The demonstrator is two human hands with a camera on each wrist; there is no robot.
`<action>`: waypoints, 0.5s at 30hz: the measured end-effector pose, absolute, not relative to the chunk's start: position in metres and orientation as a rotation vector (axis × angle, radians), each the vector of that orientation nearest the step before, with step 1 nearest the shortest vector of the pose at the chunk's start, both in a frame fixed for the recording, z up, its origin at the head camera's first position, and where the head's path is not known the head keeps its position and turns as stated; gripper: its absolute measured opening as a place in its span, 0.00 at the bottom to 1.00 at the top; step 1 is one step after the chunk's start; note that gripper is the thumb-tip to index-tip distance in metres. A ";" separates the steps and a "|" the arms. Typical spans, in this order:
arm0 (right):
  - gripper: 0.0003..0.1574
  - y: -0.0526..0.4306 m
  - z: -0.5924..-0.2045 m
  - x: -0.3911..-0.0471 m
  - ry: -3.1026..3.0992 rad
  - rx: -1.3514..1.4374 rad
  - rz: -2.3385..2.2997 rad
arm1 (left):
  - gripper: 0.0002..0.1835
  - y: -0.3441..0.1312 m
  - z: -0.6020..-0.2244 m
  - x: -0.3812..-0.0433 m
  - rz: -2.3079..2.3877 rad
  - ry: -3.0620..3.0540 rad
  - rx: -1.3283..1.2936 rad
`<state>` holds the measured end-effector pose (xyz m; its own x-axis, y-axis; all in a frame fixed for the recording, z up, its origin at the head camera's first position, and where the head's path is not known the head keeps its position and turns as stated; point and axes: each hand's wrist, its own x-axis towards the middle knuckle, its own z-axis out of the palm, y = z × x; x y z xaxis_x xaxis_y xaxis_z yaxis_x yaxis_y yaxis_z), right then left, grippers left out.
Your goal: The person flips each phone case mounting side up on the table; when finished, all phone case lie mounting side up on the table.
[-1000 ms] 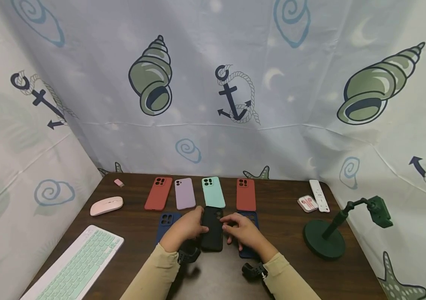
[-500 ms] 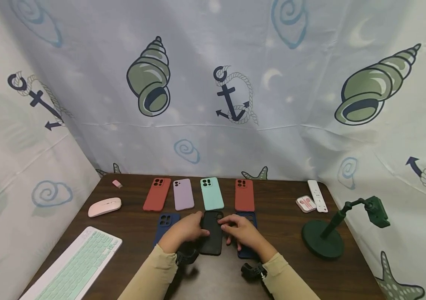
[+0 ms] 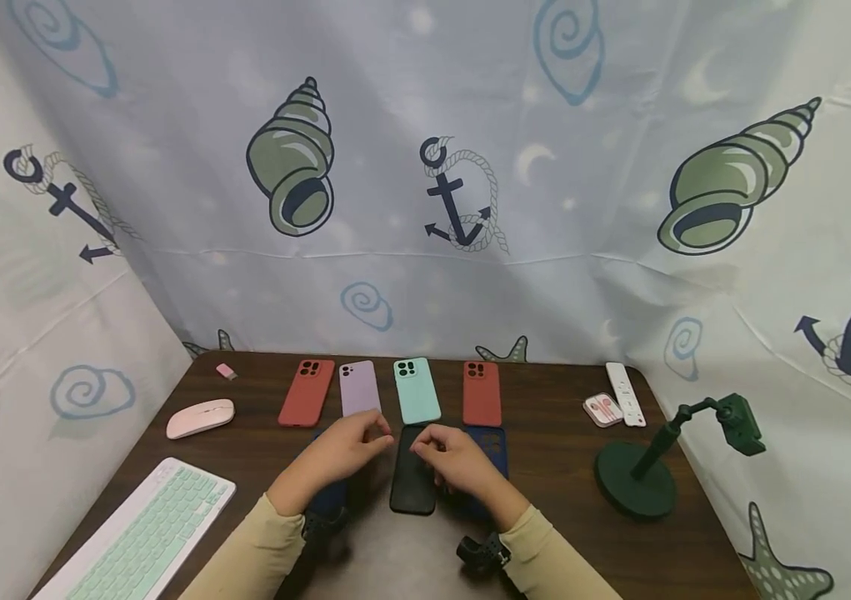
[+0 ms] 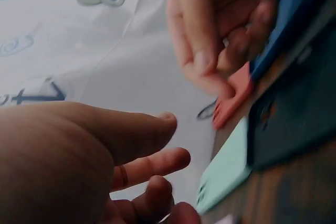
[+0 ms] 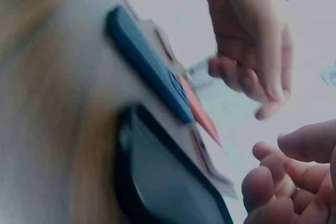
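Note:
A black phone case (image 3: 412,487) lies flat in the middle of the front row, its raised rim showing in the right wrist view. My left hand (image 3: 341,450) hovers to its left, over a dark blue case (image 3: 331,498) that it partly hides. Its fingers are relaxed and hold nothing. Over the black case's upper right part is my right hand (image 3: 463,462), fingers loosely bent around nothing. Another dark blue case (image 3: 493,442) lies partly under that hand. Behind stand in a row a red case (image 3: 307,396), a lilac case (image 3: 360,390), a mint case (image 3: 417,392) and another red case (image 3: 482,397).
At the left are a white keyboard (image 3: 158,533) with mint keys, a pale pink mouse (image 3: 200,418) and a small pink USB stick (image 3: 226,371). To the right sit a small white earphone box (image 3: 603,410), a white remote (image 3: 625,393) and a dark green stand (image 3: 635,483).
My left hand has let go of the black case and moved left. The case has shifted slightly towards me. My right hand has lifted off its edge.

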<state>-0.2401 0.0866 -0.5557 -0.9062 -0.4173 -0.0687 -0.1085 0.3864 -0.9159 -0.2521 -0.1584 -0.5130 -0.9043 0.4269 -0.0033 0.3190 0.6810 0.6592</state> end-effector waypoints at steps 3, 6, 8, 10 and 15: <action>0.17 0.065 -0.555 -0.237 2.297 -0.524 -1.575 | 0.06 -0.181 -0.510 -0.259 1.000 2.759 0.599; 0.15 0.045 -0.557 -0.235 2.232 -0.548 -1.629 | 0.11 -0.205 -0.511 -0.269 0.936 2.785 0.585; 0.14 0.033 -0.560 -0.235 2.209 -0.544 -1.662 | 0.14 -0.221 -0.514 -0.276 0.866 2.803 0.584; 0.14 0.022 -0.562 -0.236 2.186 -0.531 -1.696 | 0.17 -0.235 -0.517 -0.280 0.820 2.805 0.564; 0.17 -0.003 -0.574 -0.242 2.152 -0.479 -1.794 | 0.22 -0.255 -0.515 -0.282 0.786 2.749 0.480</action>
<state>-0.2418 -0.0028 -0.5735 -0.9000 -0.4356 -0.0149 -0.0636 0.1652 -0.9842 -0.2824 -0.2551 -0.5152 -0.9168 0.3745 -0.1388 0.2446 0.8011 0.5463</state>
